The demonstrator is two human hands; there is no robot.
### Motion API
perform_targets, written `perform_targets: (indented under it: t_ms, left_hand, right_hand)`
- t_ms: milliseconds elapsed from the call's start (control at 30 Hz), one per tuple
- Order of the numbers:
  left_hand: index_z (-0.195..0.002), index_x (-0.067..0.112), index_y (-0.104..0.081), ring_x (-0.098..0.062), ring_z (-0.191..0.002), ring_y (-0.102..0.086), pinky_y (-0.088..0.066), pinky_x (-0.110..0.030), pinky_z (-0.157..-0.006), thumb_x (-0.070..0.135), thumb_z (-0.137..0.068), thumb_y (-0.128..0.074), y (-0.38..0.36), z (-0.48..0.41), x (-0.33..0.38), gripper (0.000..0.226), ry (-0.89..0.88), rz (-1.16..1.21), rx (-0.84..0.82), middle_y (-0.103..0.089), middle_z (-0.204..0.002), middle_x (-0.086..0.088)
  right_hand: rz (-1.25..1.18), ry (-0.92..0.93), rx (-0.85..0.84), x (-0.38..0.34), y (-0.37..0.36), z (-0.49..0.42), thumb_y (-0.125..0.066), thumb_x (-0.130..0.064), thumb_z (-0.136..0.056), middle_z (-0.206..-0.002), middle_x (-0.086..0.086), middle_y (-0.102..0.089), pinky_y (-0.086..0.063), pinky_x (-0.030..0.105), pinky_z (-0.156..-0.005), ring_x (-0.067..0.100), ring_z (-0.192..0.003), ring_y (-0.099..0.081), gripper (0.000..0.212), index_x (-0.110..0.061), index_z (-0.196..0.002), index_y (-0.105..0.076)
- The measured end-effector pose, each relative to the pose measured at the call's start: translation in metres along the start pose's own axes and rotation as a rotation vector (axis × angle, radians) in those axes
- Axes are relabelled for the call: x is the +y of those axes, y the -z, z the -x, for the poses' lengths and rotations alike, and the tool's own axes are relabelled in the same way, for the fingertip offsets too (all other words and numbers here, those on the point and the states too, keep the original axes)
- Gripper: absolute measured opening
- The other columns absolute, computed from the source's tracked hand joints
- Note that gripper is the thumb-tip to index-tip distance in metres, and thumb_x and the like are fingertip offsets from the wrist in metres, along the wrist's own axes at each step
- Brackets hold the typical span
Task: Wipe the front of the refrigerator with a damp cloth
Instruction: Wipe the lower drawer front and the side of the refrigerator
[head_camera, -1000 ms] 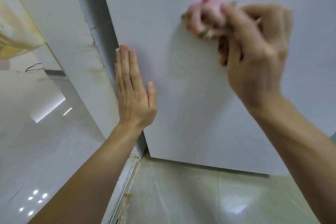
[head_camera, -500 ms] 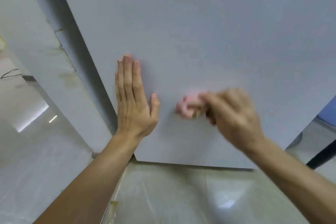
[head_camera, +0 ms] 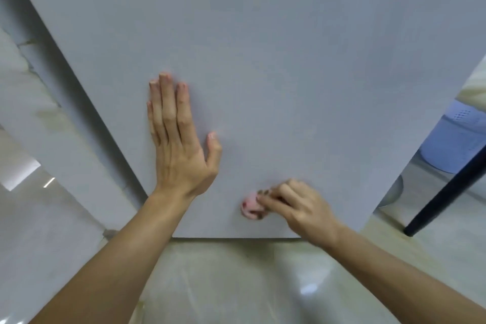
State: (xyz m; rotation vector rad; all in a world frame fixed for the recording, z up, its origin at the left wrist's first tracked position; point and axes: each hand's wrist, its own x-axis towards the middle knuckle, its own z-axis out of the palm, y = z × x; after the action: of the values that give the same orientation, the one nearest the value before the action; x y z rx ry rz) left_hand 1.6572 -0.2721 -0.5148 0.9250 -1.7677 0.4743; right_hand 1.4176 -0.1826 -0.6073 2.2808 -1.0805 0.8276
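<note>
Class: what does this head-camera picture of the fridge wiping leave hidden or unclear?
Head view:
Cloth: mostly covered by the right hand; dampness unreadable.
Refrigerator front: top cut off by the upper edge.
Left hand: palm faces the front, hidden.
Blue container: partly behind the refrigerator, cut by the right edge.

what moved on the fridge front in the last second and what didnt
The right hand swept the pink cloth down the refrigerator door, from high on the panel to just above its bottom edge, and it grips the bunched cloth as before. The left hand stayed flat against the door near its left edge, fingers straight. Nothing was let go.
</note>
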Motion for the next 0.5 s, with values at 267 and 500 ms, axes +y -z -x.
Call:
perform_targets:
  t_ms: [267, 500]
  left_hand:
    - [-0.161, -0.007, -0.016, -0.029, -0.163, 0.005, -0.002, -0.052, -0.132, 0.017, -0.089, -0.056, -0.007, 0.007, 0.021, 0.086, -0.065, -0.014, -0.061, -0.011, -0.170, -0.027]
    - [-0.162, -0.006, -0.014, -0.033, -0.163, 0.005, -0.003, -0.052, -0.132, 0.007, -0.085, -0.060, -0.006, 0.007, 0.036, 0.091, -0.041, 0.000, -0.103, -0.010, -0.171, -0.027]
  right_hand:
    - [0.097, -0.117, 0.301, 0.036, 0.070, -0.036, -0.068, 0.000, -0.099, -0.084, 0.014, -0.067, -0.049, 0.044, -0.064, 0.034, -0.070, -0.061, 0.020, -0.004, -0.115, -0.080]
    - [0.083, -0.456, 0.605, 0.039, 0.114, -0.089, -0.071, 0.003, -0.097, -0.093, 0.021, -0.061, -0.047, 0.032, -0.068, 0.037, -0.081, -0.061, 0.027, -0.005, -0.121, -0.078]
